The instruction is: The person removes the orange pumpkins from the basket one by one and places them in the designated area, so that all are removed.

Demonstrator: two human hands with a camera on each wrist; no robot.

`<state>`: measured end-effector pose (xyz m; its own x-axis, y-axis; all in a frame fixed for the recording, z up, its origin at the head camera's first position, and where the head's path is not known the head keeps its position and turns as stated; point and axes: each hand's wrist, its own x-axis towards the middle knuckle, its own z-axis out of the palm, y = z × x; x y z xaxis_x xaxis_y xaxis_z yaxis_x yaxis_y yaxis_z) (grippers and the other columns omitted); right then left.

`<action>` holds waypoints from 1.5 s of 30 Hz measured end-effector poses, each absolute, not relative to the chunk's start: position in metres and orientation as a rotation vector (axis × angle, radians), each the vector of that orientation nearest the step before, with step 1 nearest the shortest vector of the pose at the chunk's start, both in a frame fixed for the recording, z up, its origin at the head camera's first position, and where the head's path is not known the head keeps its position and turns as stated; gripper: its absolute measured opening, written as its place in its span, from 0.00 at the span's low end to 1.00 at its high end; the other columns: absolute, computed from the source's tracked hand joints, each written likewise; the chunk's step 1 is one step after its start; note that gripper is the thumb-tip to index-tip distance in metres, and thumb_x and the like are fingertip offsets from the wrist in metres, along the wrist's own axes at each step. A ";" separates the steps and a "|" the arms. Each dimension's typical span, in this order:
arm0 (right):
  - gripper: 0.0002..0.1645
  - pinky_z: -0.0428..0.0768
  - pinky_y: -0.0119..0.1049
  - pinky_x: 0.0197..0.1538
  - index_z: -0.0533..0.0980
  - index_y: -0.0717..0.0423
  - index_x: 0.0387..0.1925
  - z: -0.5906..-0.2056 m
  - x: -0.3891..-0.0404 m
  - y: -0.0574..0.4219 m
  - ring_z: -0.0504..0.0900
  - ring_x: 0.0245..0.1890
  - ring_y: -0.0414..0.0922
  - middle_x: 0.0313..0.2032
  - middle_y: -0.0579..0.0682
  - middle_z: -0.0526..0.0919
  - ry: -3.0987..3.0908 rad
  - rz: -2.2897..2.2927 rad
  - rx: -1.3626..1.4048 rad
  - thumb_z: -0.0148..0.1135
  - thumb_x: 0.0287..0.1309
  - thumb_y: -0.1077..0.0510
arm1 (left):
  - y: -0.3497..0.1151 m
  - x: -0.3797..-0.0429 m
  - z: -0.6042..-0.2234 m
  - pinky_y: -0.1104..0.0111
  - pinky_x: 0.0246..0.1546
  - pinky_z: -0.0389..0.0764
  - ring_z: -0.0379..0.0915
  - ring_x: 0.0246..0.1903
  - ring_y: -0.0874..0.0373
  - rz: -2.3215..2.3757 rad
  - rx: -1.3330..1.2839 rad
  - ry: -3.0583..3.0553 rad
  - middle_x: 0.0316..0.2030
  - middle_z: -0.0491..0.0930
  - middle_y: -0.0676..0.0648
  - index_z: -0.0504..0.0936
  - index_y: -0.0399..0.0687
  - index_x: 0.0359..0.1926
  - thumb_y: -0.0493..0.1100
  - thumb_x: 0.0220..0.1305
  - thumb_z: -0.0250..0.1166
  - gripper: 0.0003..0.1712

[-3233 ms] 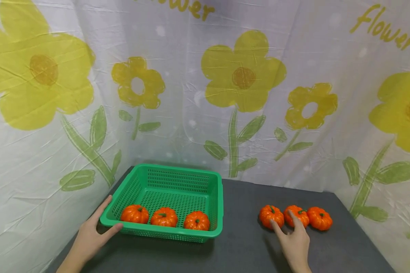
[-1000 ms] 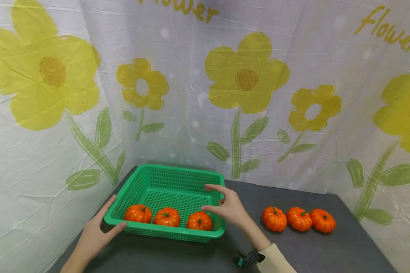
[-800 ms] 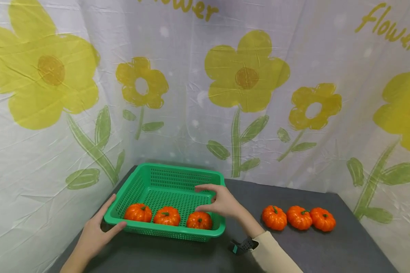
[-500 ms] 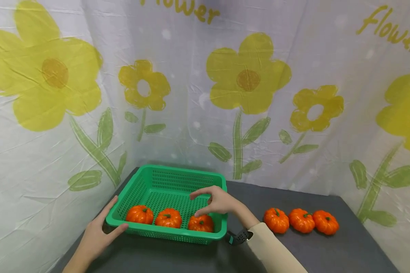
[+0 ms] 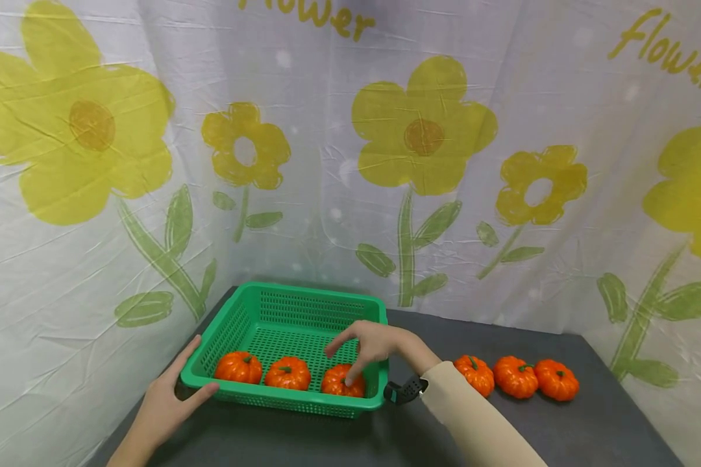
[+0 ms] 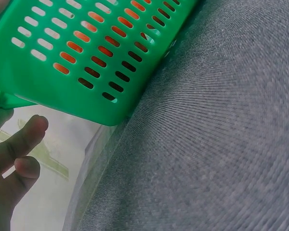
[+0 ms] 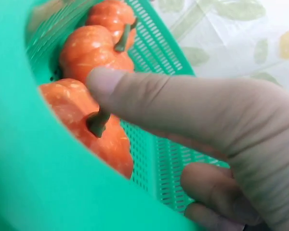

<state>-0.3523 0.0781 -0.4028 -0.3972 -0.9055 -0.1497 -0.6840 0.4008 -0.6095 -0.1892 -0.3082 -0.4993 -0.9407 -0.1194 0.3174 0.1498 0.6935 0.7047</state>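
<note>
A green plastic basket stands on the dark table, with three small orange pumpkins inside along its front wall: a left pumpkin, a middle pumpkin and a right pumpkin. My left hand spans the basket's front left corner, its thumb against the front rim and its fingers fairly straight along the left side. Inside the basket my right hand reaches over the right pumpkin, thumb and fingers spread apart. In the right wrist view the thumb lies over the nearest pumpkin, beside its green stem; contact is unclear.
To the right on the table sit three more pumpkins in a row: one partly covered by my right sleeve, a second and a third. A flower-printed curtain closes off the back and sides.
My right hand has gone from the pumpkins on the table over into the basket, and its thumb has dropped onto or just above the right pumpkin. My left hand stays at the basket's corner.
</note>
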 end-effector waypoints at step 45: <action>0.40 0.80 0.32 0.65 0.80 0.45 0.68 -0.401 -0.343 0.064 0.78 0.67 0.39 0.66 0.41 0.82 2.332 -0.088 -1.311 0.85 0.53 0.55 | -0.307 -0.187 -0.496 0.24 0.58 0.69 0.62 0.72 0.24 -1.115 -0.027 -2.568 0.80 0.60 0.35 0.52 0.57 0.86 0.57 0.70 0.71 0.53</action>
